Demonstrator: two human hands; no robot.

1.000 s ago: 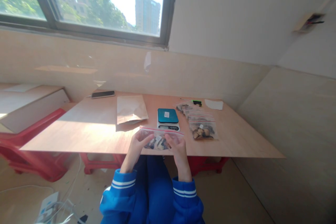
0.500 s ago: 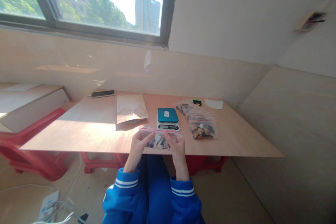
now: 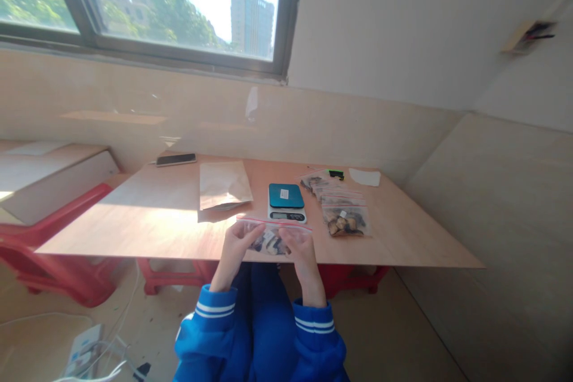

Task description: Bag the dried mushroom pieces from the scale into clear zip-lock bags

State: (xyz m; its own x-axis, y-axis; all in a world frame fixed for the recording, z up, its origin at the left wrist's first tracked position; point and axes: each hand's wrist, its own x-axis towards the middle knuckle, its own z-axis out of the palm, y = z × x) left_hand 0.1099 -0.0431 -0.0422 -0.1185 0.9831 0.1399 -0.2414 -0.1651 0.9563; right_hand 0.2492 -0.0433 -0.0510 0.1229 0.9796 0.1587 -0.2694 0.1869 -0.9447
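Best keep the red strip [image 3: 273, 222] taut and level, your thumb pressure even along it, with the bag's contents low and clear of it. The bag [image 3: 270, 243] is just on the near side of the scale [image 3: 286, 197]. Your left hand [image 3: 233, 248] pinches its left part, your right hand [image 3: 303, 249] its right, thumbs in front, other fingers mostly hidden.
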